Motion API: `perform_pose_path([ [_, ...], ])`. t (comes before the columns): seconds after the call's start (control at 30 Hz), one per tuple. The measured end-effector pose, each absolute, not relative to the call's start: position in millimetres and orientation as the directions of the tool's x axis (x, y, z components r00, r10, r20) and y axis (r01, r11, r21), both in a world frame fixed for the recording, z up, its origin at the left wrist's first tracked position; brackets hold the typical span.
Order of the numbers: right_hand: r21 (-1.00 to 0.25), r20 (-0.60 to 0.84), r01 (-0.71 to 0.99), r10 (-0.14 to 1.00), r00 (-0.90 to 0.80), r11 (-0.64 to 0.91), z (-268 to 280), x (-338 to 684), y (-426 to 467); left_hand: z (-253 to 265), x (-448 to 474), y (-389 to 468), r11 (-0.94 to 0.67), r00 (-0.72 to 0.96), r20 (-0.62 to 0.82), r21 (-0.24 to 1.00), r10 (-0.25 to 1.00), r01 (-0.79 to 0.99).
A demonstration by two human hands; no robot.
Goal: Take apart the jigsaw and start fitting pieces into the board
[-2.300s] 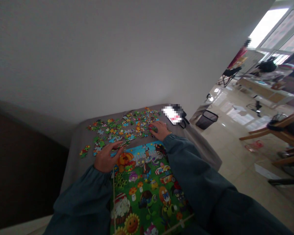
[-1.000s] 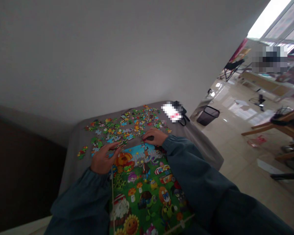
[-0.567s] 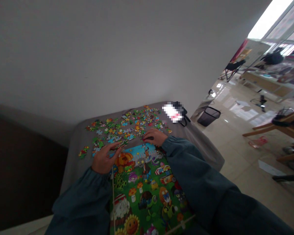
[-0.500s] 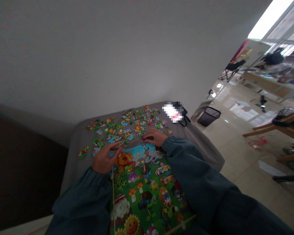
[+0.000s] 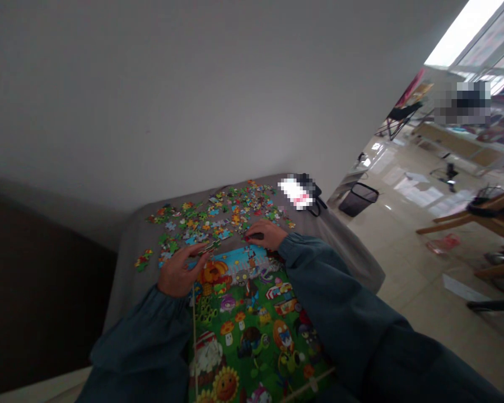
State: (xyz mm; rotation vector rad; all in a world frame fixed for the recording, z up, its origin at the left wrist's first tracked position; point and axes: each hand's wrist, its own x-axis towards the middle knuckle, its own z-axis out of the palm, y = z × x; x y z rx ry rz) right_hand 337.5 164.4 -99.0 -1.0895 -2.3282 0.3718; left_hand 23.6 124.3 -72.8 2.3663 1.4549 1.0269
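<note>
My left hand [image 5: 180, 272] is at the upper left corner of a colourful cartoon picture [image 5: 252, 324], with puzzle pieces [image 5: 212, 246] pinched between thumb and fingertips. My right hand [image 5: 267, 234] is just above the picture's top edge, its fingers curled and pressed together near the loose pieces. Whatever those right fingertips hold, if anything, is too small and shaded to make out. Many loose puzzle pieces [image 5: 205, 220] lie scattered beyond both hands on a grey cloth [image 5: 130, 235]. A small joined cluster of pieces [image 5: 143, 260] sits apart at the left.
A blurred-out white item [image 5: 294, 193] and a dark strapped object [image 5: 318, 197] lie at the cloth's far right corner. A pale wall [image 5: 218, 101] rises directly behind. On the floor to the right stand a dark waste bin [image 5: 358, 200] and wooden chair legs [image 5: 466, 215].
Hardly anything differs. Both hands stay almost where they were, and my right fingertips have shifted only very slightly.
</note>
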Motion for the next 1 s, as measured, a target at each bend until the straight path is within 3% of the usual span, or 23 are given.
perform_pose_path([
  [0.63,-0.468,0.334,0.622,0.778,-0.533,0.627,-102,339,166,-73,17,128,-0.427,0.189,0.429,0.572,0.883,0.7],
  [0.83,-0.48,0.32,0.617,0.779,-0.539,0.624,-106,341,168,-60,-9,133,-0.271,-0.03,0.404,0.664,0.914,0.697],
  [1.0,-0.497,0.315,0.616,0.789,-0.528,0.611,-109,341,169,-52,-37,137,-0.179,-0.17,0.431,0.657,0.886,0.732],
])
